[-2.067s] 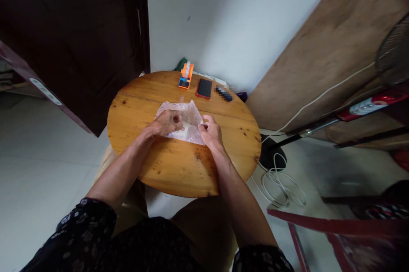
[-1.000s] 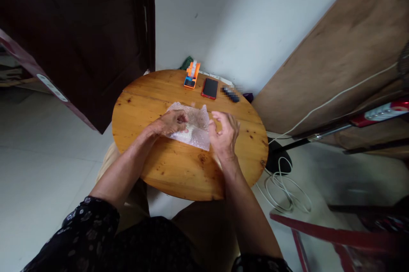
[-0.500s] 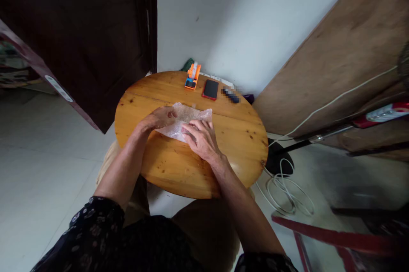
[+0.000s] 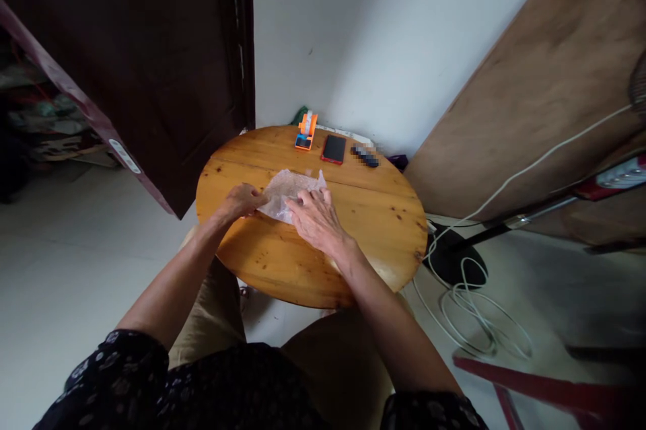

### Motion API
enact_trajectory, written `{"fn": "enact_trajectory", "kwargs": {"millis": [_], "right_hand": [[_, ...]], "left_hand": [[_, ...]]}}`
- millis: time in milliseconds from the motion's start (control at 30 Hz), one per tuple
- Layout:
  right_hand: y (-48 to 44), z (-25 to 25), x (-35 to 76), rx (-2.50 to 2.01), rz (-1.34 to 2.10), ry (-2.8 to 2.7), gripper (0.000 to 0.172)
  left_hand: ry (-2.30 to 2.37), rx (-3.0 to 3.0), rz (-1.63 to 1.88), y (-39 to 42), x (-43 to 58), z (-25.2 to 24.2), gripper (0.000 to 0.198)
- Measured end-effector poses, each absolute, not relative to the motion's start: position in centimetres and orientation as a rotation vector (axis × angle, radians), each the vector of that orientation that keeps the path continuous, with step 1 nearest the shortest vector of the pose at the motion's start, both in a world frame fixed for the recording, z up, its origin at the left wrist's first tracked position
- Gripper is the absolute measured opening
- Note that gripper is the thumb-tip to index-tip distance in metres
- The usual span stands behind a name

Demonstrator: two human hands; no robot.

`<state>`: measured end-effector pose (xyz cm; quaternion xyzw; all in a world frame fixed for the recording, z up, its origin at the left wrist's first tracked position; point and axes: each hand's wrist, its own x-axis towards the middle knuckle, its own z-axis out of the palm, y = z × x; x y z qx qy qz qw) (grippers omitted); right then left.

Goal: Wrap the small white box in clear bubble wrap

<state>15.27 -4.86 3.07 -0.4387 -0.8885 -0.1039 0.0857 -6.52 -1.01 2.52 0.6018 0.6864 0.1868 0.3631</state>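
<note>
A crumpled sheet of clear bubble wrap (image 4: 282,189) lies on the round wooden table (image 4: 272,262) in front of me. My left hand (image 4: 244,201) pinches its left edge between thumb and fingers. Across the right part of the sheet rests my right hand (image 4: 317,218), its fingers bent and apart with the tips on the plastic. One corner of the wrap sticks up beyond the right fingers. The right palm hides part of the sheet, and whether anything lies beneath the wrap I cannot tell.
Along the table's far side are an orange tape dispenser (image 4: 305,132), a dark phone-like slab with red edges (image 4: 334,149) and a blurred black object (image 4: 365,156). A dark door (image 4: 171,66) stands at left. White cable (image 4: 472,315) coils on the floor at right.
My left hand has drawn back a little to the left, off the sheet's surface to its edge. The right hand stays on the wrap with its fingers more bent. The view has shifted slightly.
</note>
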Motion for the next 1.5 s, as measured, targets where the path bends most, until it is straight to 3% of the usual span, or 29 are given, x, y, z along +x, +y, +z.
{"fn": "enact_trajectory", "kwargs": {"millis": [200,367,767,933,1067,1267,1500], "right_hand": [[-4.7,3.6,14.8,-1.311,-0.316,-2.673,0.033],[-4.5,3.5,14.7,-1.321,-0.270,-2.643,0.031],[-4.6,2.1,14.6,-1.381,-0.165,-2.427,0.031],[-4.8,2.2,14.5,-1.405,-0.146,-2.394,0.033],[-4.9,2.3,14.6,-1.420,-0.112,-2.385,0.045],[-4.9,2.4,15.2,-1.411,-0.033,-2.377,0.069],[-4.8,2.5,17.3,-1.360,0.188,-2.340,0.068]], "left_hand": [[1.599,1.396,0.797,-1.0,-4.9,1.9,0.006],[1.385,1.310,1.216,-1.5,-2.5,1.4,0.031],[1.358,1.220,1.431,-2.3,0.3,-1.8,0.057],[1.434,1.240,1.402,-3.4,1.1,-1.4,0.037],[1.560,1.531,1.333,-4.2,1.2,-1.0,0.023],[1.548,2.174,1.253,-4.5,1.1,-1.3,0.033],[1.406,2.596,0.980,-4.9,0.4,-1.2,0.035]]}}
